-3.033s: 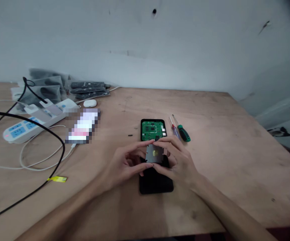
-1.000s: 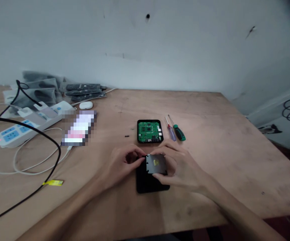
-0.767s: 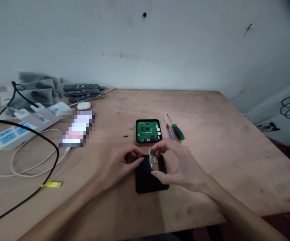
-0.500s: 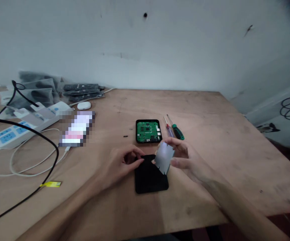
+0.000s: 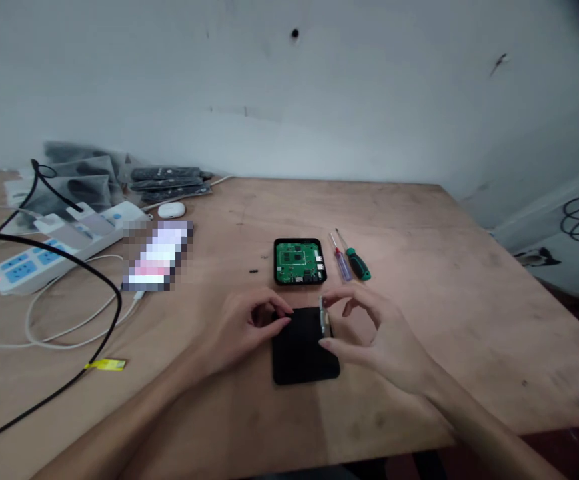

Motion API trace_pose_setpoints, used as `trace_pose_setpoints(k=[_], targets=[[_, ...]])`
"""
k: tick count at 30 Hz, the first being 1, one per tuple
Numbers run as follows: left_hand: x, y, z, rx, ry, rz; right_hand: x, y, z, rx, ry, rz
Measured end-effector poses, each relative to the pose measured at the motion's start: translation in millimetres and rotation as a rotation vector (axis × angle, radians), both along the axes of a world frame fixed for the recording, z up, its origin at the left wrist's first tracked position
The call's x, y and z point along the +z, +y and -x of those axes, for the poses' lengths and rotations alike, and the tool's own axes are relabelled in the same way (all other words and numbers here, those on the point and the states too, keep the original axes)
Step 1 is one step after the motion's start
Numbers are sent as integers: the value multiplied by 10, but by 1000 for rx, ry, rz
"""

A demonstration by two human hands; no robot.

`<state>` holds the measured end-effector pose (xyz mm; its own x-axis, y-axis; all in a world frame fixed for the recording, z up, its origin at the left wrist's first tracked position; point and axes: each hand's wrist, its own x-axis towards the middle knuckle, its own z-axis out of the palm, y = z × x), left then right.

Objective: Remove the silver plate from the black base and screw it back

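Note:
Pinched between the thumb and fingers of my right hand (image 5: 382, 330) is a thin silvery metal plate (image 5: 324, 319), turned nearly edge-on over the right side of a flat black cover (image 5: 302, 350). This cover lies on the table in front of me. Thumb and forefinger of my left hand (image 5: 254, 327) come close together at the cover's upper left corner and hold it there. Just beyond sits an open black case (image 5: 276, 263) with a green circuit board (image 5: 294, 260) in it.
Two screwdrivers, one with a clear-and-red handle (image 5: 342, 265) and one green-and-black (image 5: 357, 264), lie right of the case. Small screws (image 5: 254, 271) are left of it. Further left are a phone (image 5: 159, 257), a white earbud case (image 5: 171, 210), a power strip (image 5: 19, 267), cables and bagged items (image 5: 169, 181).
My right hand has turned the metal plate from showing its broad face to nearly edge-on. My left hand stays at the cover's corner. The view has shifted slightly.

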<state>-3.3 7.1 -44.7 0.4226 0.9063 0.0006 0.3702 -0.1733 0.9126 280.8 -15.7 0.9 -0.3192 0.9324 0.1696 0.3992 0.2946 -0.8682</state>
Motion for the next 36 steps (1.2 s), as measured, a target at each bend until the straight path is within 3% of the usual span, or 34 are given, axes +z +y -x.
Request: trace_pose_setpoints(k=[5,9,14,20,27,36], targets=[[34,22,38,-66,8,38,8,-34,116,185,-249,-188],[42,24,51,-79,-12,65,-43,-33,192,215,-359,-260],[26,28,67,-107,-3,85,-76,-25,212,297,-404,-219],[-1,50,71,-102,-74,146,-170,-12,191,360,-527,-282],[57,56,70,-107,-73,151,-183,1,195,372,-507,-288],[8,48,91,-106,-51,149,-143,-5,206,357,-482,-230]])
